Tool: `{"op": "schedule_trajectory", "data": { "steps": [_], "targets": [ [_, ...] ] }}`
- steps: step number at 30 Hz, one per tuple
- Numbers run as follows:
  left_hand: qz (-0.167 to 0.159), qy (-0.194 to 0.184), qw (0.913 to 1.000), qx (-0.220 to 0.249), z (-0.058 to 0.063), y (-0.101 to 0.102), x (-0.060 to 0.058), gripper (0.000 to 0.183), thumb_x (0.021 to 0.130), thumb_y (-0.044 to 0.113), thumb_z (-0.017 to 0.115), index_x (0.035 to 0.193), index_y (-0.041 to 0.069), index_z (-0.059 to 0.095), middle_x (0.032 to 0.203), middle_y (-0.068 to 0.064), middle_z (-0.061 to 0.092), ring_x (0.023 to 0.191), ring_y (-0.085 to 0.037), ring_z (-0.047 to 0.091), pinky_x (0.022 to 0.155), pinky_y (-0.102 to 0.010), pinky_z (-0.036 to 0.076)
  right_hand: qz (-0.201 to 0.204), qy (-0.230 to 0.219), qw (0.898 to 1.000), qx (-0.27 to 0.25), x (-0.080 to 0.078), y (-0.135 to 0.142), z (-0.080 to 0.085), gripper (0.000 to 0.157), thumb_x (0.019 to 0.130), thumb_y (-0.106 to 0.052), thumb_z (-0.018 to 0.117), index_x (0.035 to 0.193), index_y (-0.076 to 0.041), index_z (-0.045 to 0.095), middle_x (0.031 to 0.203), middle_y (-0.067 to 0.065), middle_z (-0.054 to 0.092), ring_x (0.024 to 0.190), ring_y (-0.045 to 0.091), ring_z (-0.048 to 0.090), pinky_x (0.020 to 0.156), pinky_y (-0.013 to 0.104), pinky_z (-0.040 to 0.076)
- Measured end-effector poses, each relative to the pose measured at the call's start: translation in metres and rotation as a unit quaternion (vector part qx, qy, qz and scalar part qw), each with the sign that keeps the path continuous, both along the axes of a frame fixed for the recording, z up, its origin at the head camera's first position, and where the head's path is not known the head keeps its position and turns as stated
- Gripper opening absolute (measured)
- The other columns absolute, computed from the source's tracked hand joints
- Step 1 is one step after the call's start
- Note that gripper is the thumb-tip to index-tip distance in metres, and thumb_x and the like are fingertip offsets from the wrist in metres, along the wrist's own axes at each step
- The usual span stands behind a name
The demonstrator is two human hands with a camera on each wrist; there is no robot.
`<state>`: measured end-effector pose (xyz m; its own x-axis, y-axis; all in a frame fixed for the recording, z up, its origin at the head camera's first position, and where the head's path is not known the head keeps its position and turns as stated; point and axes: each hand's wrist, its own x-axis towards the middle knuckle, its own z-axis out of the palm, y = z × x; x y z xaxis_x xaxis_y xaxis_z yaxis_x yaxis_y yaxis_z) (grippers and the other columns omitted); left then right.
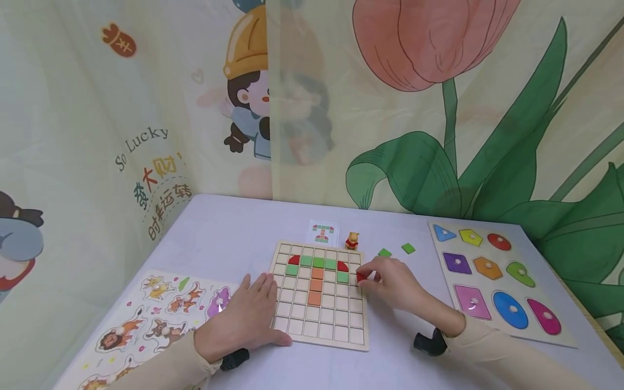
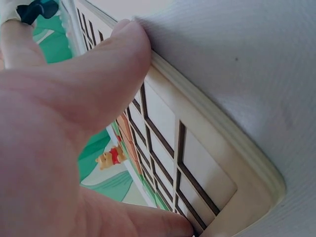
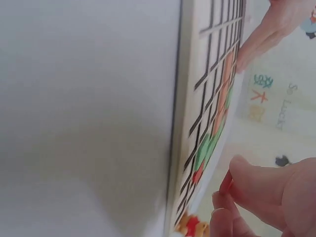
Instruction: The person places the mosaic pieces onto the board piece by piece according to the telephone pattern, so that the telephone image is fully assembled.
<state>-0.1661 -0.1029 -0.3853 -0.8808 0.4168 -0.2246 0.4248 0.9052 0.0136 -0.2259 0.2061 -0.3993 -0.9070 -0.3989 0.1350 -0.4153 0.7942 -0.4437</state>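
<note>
A wooden grid board lies on the table, with green, orange and red tiles set in its cells in a T-like layout. My left hand rests along its left side, fingers straight and thumb at the near edge. Beside the board's right edge, my right hand pinches a small red tile between thumb and fingertips. Two loose green tiles, a nearer one and a farther one, lie beyond that hand. A pattern card with a matching coloured figure lies behind the board.
A small bear figurine stands at the board's far right corner. To the right lies a shape puzzle board with knobbed pieces. On the left, an animal puzzle board is partly covered by the left arm. A printed curtain hangs behind the table.
</note>
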Motion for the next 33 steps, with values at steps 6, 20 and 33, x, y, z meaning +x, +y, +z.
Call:
{"op": "schedule_trajectory", "data": {
  "steps": [6, 20, 33],
  "targets": [
    [-0.006, 0.007, 0.9999, -0.009, 0.000, 0.000, 0.000, 0.114, 0.077, 0.078, 0.068, 0.147, -0.009, 0.047, 0.159, -0.024, 0.044, 0.152, -0.037, 0.038, 0.123, -0.059, 0.030, 0.025, -0.003, 1.000, 0.000, 0.009, -0.020, 0.001, 0.025, 0.085, -0.019, 0.084, 0.109, -0.011, 0.081, 0.091, -0.006, 0.074, 0.070, 0.003, 0.053, 0.059, 0.019, 0.044],
    [-0.003, 0.002, 0.9999, -0.017, -0.001, 0.000, -0.001, 0.114, 0.077, 0.079, 0.067, 0.148, -0.008, 0.047, 0.160, -0.023, 0.043, 0.153, -0.037, 0.038, 0.124, -0.059, 0.029, 0.095, -0.010, 0.995, 0.034, 0.017, -0.055, -0.007, 0.017, 0.086, -0.022, 0.083, 0.102, -0.014, 0.082, 0.083, -0.009, 0.075, 0.074, 0.000, 0.057, 0.064, 0.018, 0.044],
    [-0.006, 0.008, 0.9998, -0.018, -0.001, 0.000, -0.001, 0.114, 0.077, 0.080, 0.067, 0.148, -0.008, 0.047, 0.159, -0.023, 0.044, 0.152, -0.037, 0.039, 0.123, -0.059, 0.030, 0.111, 0.006, 0.991, 0.067, 0.010, -0.064, -0.008, 0.016, 0.084, -0.025, 0.086, 0.096, -0.016, 0.084, 0.073, -0.010, 0.071, 0.066, 0.004, 0.048, 0.059, 0.019, 0.039]
  ]
}}
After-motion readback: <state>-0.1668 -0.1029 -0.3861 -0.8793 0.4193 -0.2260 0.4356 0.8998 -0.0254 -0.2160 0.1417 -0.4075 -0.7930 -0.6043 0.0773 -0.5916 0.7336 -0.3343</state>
